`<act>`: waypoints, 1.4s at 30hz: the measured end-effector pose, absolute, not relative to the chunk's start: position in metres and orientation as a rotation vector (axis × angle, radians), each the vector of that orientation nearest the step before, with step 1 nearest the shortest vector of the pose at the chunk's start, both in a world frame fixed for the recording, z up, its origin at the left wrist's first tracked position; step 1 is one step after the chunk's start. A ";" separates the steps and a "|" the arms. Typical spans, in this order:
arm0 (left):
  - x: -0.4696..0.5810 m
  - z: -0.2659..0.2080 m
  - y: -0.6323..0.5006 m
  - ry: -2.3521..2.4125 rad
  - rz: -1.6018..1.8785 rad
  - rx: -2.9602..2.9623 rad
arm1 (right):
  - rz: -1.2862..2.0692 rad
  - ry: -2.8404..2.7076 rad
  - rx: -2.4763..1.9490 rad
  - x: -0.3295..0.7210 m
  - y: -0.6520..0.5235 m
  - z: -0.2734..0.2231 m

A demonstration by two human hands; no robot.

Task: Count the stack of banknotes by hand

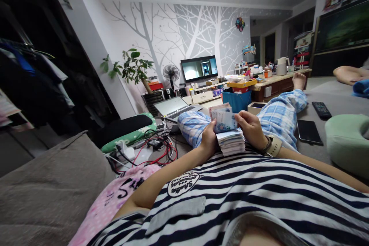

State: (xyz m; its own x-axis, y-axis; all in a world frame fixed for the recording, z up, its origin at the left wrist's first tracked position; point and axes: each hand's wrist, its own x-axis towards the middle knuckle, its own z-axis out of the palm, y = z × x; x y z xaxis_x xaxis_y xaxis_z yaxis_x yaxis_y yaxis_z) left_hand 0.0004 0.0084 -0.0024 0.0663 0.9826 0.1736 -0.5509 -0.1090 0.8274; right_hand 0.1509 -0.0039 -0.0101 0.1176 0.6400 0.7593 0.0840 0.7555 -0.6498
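A small bundle of banknotes point(226, 120) stands raised above my lap, its front note bluish with "10" printed on it. My left hand point(208, 136) is closed on the lower left of the bundle. At its right edge, the fingers of my right hand point(251, 127) pinch a banknote. Just below both hands, a thick stack of banknotes point(231, 144) rests against my striped shirt. A watch with a pale strap point(274, 146) and a dark bracelet are on my right wrist.
An open laptop point(180, 109) sits beyond my bent knee. Tangled cables point(161, 148) lie to the left. On the right are a phone point(309, 132), a remote point(321, 110) and a green neck pillow point(347, 142). Another person's bare limb point(350, 73) shows at far right.
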 end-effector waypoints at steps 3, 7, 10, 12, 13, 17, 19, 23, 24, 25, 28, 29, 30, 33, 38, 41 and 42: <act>0.000 -0.001 0.006 0.640 1.489 1.012 | 0.454 -1.429 -0.584 0.151 -0.005 -0.010; -0.005 -0.001 0.000 0.732 1.535 1.197 | 0.483 -1.425 -0.532 0.149 -0.005 -0.010; -0.008 -0.004 0.001 0.780 1.556 1.286 | 0.512 -1.417 -0.503 0.148 -0.006 -0.010; -0.009 -0.004 0.003 0.775 1.556 1.286 | 0.532 -1.412 -0.494 0.148 -0.006 -0.009; -0.009 -0.005 0.004 0.768 1.554 1.275 | 0.541 -1.411 -0.496 0.148 -0.006 -0.009; -0.007 -0.001 0.001 0.746 1.561 1.218 | 0.553 -1.405 -0.526 0.148 -0.007 -0.008; -0.006 0.003 -0.004 0.733 1.552 1.186 | 0.554 -1.403 -0.536 0.148 -0.007 -0.008; -0.005 0.008 -0.012 0.732 1.553 1.134 | 0.566 -1.399 -0.527 0.148 -0.006 -0.008; -0.005 0.009 -0.012 0.739 1.552 1.133 | 0.571 -1.397 -0.520 0.148 -0.006 -0.008; -0.005 0.009 -0.013 0.748 1.550 1.136 | 0.576 -1.395 -0.513 0.148 -0.006 -0.009; -0.006 0.008 -0.011 0.781 1.550 1.162 | 0.585 -1.394 -0.498 0.148 -0.006 -0.009; -0.006 0.007 -0.010 0.790 1.555 1.176 | 0.584 -1.394 -0.495 0.148 -0.006 -0.009; -0.006 0.006 -0.009 0.797 1.560 1.191 | 0.583 -1.395 -0.494 0.148 -0.006 -0.009; -0.007 0.005 -0.008 0.814 1.574 1.229 | 0.577 -1.401 -0.503 0.148 -0.006 -0.010; -0.008 0.004 -0.007 0.788 1.551 1.219 | 0.572 -1.420 -0.516 0.149 -0.006 -0.011; -0.008 0.005 -0.009 0.793 1.557 1.232 | 0.576 -1.431 -0.503 0.150 -0.007 -0.011; -0.007 0.006 -0.010 0.786 1.562 1.202 | 0.576 -1.435 -0.505 0.150 -0.007 -0.011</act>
